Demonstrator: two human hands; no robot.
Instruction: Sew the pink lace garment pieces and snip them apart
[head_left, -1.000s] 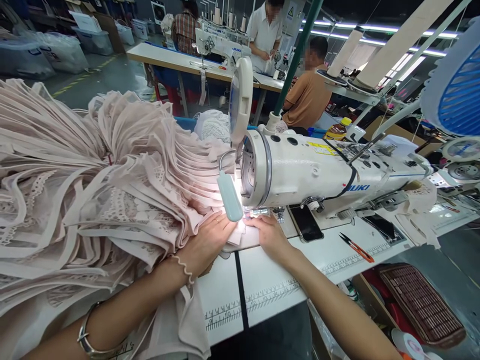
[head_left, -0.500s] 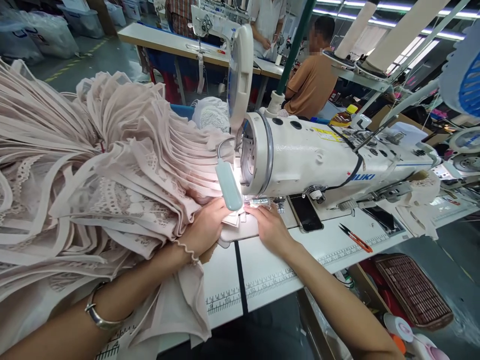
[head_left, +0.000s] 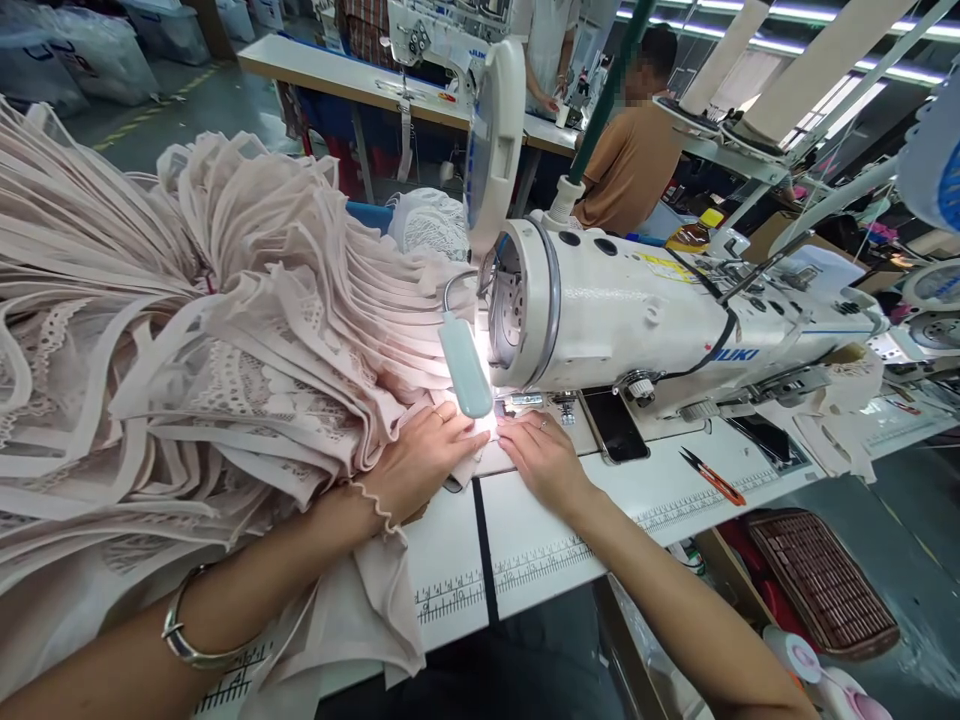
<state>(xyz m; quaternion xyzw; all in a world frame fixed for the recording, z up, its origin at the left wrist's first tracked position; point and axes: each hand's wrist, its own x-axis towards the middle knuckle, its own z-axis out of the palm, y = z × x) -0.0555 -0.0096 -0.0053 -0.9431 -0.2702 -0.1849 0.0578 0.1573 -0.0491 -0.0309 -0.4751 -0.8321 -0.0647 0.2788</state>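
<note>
A white sewing machine (head_left: 615,310) stands before me, its lamp glaring over the needle area. A pale green lamp head (head_left: 466,368) hangs there and hides part of the stitching spot. Just below it, my left hand (head_left: 429,445) is closed on the edge of a pale pink fabric piece (head_left: 471,466), fingers pointing right. My right hand (head_left: 544,455) meets it from the other side, fingertips pinched together at the same fabric, by the presser foot. The exact grip is washed out by light. A large heap of pale pink lace garments (head_left: 247,350) lies at left.
A phone (head_left: 615,425) lies under the machine arm. Orange-handled thread snips (head_left: 712,477) rest on the white table (head_left: 540,520) with printed rulers. A brown woven basket (head_left: 825,580) is below at right. Other people work at machines behind.
My left hand has turned and slid right, its fingertips now close to my right hand's and covering more of the fabric. My right fingers are more bent. The camera view has shifted slightly.
</note>
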